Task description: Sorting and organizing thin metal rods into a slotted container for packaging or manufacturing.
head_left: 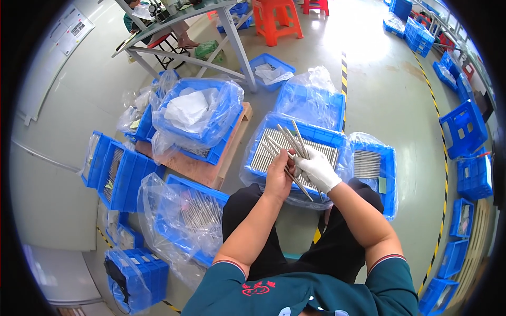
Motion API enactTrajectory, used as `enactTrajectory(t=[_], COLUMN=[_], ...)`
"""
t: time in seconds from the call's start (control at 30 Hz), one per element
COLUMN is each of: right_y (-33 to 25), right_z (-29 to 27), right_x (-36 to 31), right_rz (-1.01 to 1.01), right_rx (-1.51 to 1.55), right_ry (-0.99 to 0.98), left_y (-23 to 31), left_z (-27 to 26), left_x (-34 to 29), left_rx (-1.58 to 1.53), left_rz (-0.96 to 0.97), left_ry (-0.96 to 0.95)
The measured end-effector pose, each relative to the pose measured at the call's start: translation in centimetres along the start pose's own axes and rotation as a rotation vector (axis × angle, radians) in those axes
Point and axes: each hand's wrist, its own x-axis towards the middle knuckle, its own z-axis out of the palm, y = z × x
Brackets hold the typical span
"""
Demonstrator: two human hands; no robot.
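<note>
Over a blue plastic bin point(322, 135), both my hands are closed on a fanned bunch of thin metal rods point(293, 138). My right hand point(319, 171), in a white glove, grips several rods that point up and away. My bare left hand point(278, 178) pinches rods on the left side of the bunch, close against the glove. Some rod ends stick out below the hands, towards my knees. Beneath them, rows of similar metal rods point(261, 156) lie side by side in the bin, which is lined with clear plastic. My fingertips are partly hidden by the bunch.
At right stands a blue bin of neatly laid rods point(367, 163). On the left, a plastic-lined bin holds loose rods point(200, 210). Further left, bagged bins sit on a wooden pallet point(203, 173). A workbench point(174, 23), another person and red stools point(274, 20) are beyond.
</note>
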Motion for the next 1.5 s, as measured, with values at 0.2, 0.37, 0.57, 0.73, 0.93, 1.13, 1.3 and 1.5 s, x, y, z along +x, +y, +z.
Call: enactTrajectory(t=[0.2, 0.37, 0.57, 0.73, 0.93, 1.13, 1.3, 1.5], right_y=[0.8, 0.3, 0.8, -0.5, -1.0, -1.3, 0.0, 1.2], right_z=[-0.3, 0.2, 0.7, 1.1, -1.7, -2.0, -2.1, -1.9], right_x=[0.6, 0.2, 0.6, 0.0, 1.0, 1.0, 2.0, 3.6], right_rz=[-0.038, -0.051, -0.1, 0.031, -0.028, 0.185, 0.039, 0.023], right_rx=[0.055, 0.029, -0.041, -0.017, -0.088, 0.155, 0.118, 0.185], right_ry=[-0.086, -0.068, 0.032, 0.009, 0.06, -0.048, 0.165, 0.27], left_y=[1.2, 1.3, 0.1, 0.2, 2.0, 1.5, 0.7, 0.6], left_z=[0.9, 0.6, -0.5, 0.2, -0.5, 0.5, 1.3, 0.5], left_x=[-0.9, -0.6, -0.3, -0.9, -0.7, -1.3, -1.5, 0.2], left_rx=[-0.032, -0.047, 0.125, 0.037, 0.059, -0.091, 0.041, -0.055], left_rz=[-0.027, 0.03, 0.017, 0.016, -0.125, -0.452, -0.488, -0.546], left_ry=[0.008, 0.01, -0.016, 0.079, -0.115, -0.341, -0.23, -0.349])
